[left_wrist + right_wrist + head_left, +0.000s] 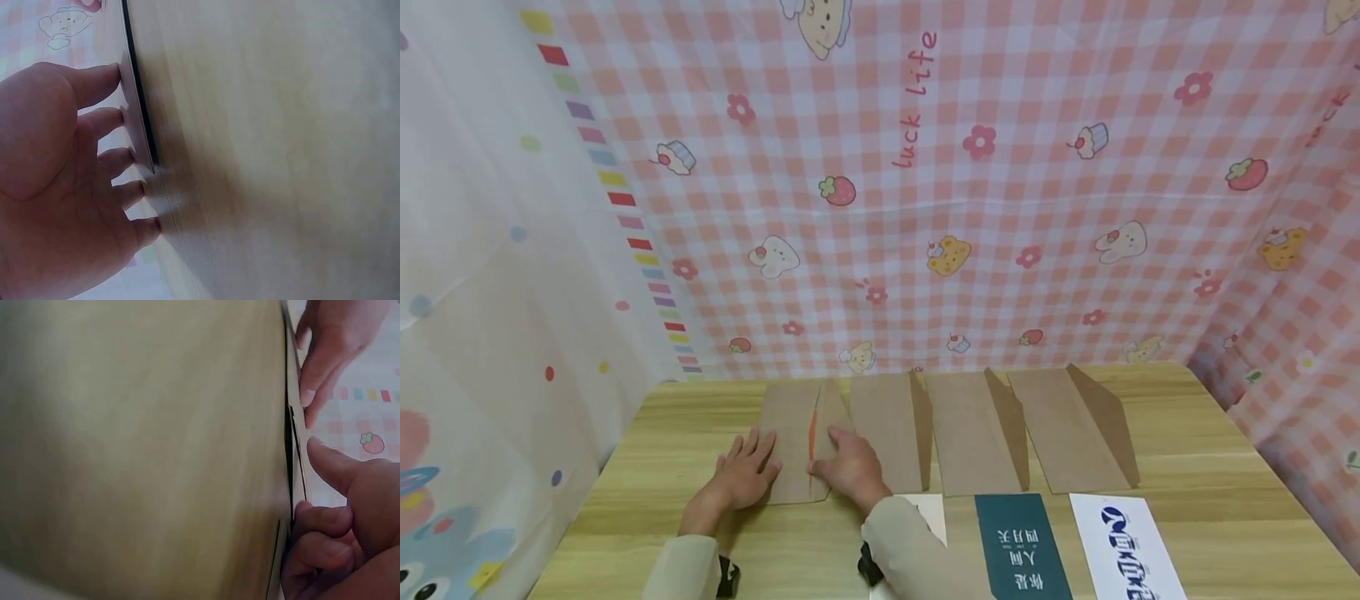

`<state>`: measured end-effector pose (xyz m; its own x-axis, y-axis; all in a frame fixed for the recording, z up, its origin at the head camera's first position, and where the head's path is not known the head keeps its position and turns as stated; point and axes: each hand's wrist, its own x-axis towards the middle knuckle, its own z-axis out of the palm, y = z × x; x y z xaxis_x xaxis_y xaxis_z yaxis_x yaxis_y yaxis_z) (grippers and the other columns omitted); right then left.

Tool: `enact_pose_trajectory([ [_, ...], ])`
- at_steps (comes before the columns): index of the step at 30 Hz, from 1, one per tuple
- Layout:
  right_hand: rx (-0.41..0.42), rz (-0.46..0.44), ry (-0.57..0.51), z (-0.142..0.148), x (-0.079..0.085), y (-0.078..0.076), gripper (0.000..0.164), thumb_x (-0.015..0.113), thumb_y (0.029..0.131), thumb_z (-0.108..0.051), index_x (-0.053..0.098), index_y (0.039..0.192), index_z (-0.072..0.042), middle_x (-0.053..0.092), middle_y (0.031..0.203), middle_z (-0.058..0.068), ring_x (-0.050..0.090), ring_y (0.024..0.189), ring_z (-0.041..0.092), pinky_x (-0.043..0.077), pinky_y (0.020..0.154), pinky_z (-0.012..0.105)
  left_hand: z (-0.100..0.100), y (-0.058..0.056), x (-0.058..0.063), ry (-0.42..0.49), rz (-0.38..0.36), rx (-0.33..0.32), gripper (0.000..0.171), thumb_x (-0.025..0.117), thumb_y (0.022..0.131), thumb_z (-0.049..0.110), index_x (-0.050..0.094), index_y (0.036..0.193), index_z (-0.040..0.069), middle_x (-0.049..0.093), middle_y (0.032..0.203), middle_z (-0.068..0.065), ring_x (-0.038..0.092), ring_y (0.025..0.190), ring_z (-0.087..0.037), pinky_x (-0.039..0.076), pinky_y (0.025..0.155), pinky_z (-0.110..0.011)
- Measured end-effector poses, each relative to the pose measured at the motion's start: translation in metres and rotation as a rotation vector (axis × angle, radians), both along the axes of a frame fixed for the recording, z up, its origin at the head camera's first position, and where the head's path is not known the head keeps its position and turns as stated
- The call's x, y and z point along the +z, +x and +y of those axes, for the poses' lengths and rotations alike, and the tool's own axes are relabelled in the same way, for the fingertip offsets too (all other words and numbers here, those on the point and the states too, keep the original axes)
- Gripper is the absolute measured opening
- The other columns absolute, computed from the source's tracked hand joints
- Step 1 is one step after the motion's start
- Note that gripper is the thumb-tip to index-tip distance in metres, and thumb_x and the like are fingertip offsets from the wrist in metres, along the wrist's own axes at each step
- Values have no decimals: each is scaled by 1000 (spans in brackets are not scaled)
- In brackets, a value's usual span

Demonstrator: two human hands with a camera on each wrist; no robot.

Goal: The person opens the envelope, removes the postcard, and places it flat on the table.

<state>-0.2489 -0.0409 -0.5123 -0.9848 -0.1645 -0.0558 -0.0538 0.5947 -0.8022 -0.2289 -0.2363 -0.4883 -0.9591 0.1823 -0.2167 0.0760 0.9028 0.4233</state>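
Observation:
A brown cardboard folder (790,442) lies at the left of the row, an orange strip (812,433) showing along the edge of its narrow flap (833,408). Spread fingers of my left hand (745,475) rest on the folder's left side; in the left wrist view, fingertips (128,153) touch down along its edge. My right hand (853,467) grips the flap, thumb near the orange strip and the other fingers curled at the flap's outer side. In the right wrist view the thumb (334,465) lies against the cardboard, with curled fingers (319,550) beside it.
Three similar brown folders (883,433), (973,433), (1060,433) line the back of the wooden table (625,492), their flaps raised. In front lie a teal card (1022,517), a white card (1112,517) with blue characters, and a pale sheet (931,510) partly under my right sleeve.

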Motion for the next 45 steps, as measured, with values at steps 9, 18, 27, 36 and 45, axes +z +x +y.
enact_pose_trajectory([
  [9, -26, 41, 146, -2, 2, 3, 71, 85, 77, -34, 59, 138, -9, 65, 129, 16, 62, 117, 37, 52, 94, 47, 2, -1, -1, 1, -15, 7, 59, 44, 106, 26, 26, 155, -1, 10, 159, -32, 4, 145, -56, 7, 110, -74],
  [18, -61, 40, 141, -4, 3, 4, 71, 87, 75, -33, 61, 137, -11, 66, 127, 15, 63, 115, 37, 53, 91, 46, 0, -2, -4, 2, -15, 5, 59, 43, 106, 26, 24, 155, 0, 9, 160, -31, 3, 145, -55, 6, 111, -74],
  [27, -75, 39, 117, -4, 2, 5, 71, 88, 74, -31, 61, 137, -11, 66, 128, 16, 63, 115, 38, 52, 93, 47, 1, -1, -1, 25, -16, 16, 61, 43, 106, 26, 22, 155, -4, 9, 159, -32, 3, 145, -55, 5, 111, -73],
  [36, -86, 38, 110, -5, 1, 6, 70, 88, 74, -29, 61, 136, -11, 66, 127, 16, 63, 115, 38, 52, 92, 47, -1, 0, -4, 84, 5, 31, 66, 46, 104, 27, 20, 154, -7, 10, 158, -34, 3, 144, -57, 2, 110, -74],
  [45, -98, 35, 104, -6, -1, 5, 70, 89, 72, -27, 62, 135, -12, 67, 127, 16, 63, 114, 38, 52, 91, 47, 0, -1, -4, 51, -15, 35, 66, 44, 105, 27, 15, 155, -5, 7, 160, -30, 1, 146, -53, 3, 111, -73],
])
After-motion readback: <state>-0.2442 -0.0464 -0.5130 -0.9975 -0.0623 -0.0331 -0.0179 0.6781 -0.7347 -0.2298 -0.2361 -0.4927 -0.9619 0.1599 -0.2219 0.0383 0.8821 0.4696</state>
